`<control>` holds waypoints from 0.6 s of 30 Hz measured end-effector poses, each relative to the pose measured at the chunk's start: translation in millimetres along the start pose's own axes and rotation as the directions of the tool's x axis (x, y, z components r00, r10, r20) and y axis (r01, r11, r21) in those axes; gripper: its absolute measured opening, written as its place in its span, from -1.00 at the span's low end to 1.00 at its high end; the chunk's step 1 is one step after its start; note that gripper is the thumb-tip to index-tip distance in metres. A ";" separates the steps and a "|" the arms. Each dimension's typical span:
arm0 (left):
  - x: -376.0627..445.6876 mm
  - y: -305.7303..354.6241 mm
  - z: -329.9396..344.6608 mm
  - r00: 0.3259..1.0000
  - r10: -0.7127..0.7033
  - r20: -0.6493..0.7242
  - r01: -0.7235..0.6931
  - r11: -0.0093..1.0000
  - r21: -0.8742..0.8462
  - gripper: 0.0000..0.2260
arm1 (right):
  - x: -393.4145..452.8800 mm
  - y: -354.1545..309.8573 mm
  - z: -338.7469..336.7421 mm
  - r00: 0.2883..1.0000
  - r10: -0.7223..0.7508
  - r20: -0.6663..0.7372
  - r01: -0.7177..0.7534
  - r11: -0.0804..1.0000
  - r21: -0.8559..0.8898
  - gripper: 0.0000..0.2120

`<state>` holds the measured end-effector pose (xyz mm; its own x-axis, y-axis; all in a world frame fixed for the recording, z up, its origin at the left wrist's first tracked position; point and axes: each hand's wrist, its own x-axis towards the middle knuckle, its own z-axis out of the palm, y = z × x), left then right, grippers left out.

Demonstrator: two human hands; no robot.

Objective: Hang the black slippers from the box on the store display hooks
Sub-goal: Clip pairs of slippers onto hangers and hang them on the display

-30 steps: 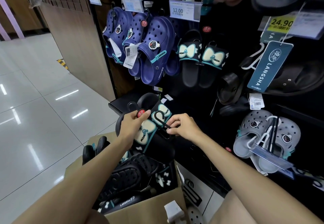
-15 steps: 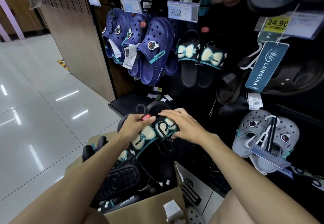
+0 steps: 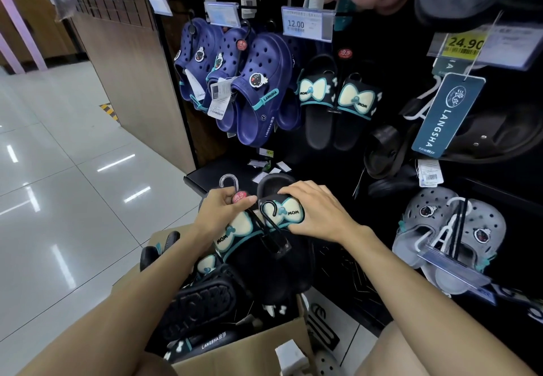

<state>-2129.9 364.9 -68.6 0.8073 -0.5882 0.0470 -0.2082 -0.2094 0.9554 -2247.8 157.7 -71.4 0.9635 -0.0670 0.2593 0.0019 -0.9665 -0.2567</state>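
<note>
Above and beyond both hands, the black display wall (image 3: 390, 105) carries navy clogs (image 3: 258, 90) and a hung pair of bow slides (image 3: 338, 102). Below the hands, the cardboard box (image 3: 252, 355) holds more black slippers. Over it, the black slipper pair (image 3: 258, 246) sits between the hands. The right hand (image 3: 317, 211) lies flat across one strap. The left hand (image 3: 223, 208) pinches the clear hanger hook (image 3: 228, 180).

Up and left of your fingers hang navy clogs (image 3: 258, 93) under a 12.00 price tag (image 3: 307, 24). Right of them, grey clogs (image 3: 449, 228) sit below a teal LANGSHA tag (image 3: 446, 115).
</note>
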 end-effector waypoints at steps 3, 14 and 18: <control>0.1 3.4 1.2 0.999 -0.033 -0.009 0.033 0.998 0.048 -0.59 | -2.2 3.8 -4.7 0.994 0.108 0.003 -0.108 0.994 0.025 -0.32; 1.5 7.6 10.5 0.992 -0.067 0.104 0.043 0.975 0.216 -0.65 | -6.5 5.6 -12.6 0.963 0.262 -0.066 -0.260 0.965 0.039 -0.30; 1.3 8.3 13.3 0.987 -0.033 0.159 -0.006 0.971 0.238 -0.69 | -6.5 0.9 -14.0 0.963 0.260 -0.070 -0.259 0.966 0.023 -0.29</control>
<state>-2137.9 352.1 -64.4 0.7160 -0.6974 -0.0313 -0.3385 -0.3861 0.8581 -2257.8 153.8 -60.3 0.9097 -0.3328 0.2483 -0.2412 -0.9102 -0.3366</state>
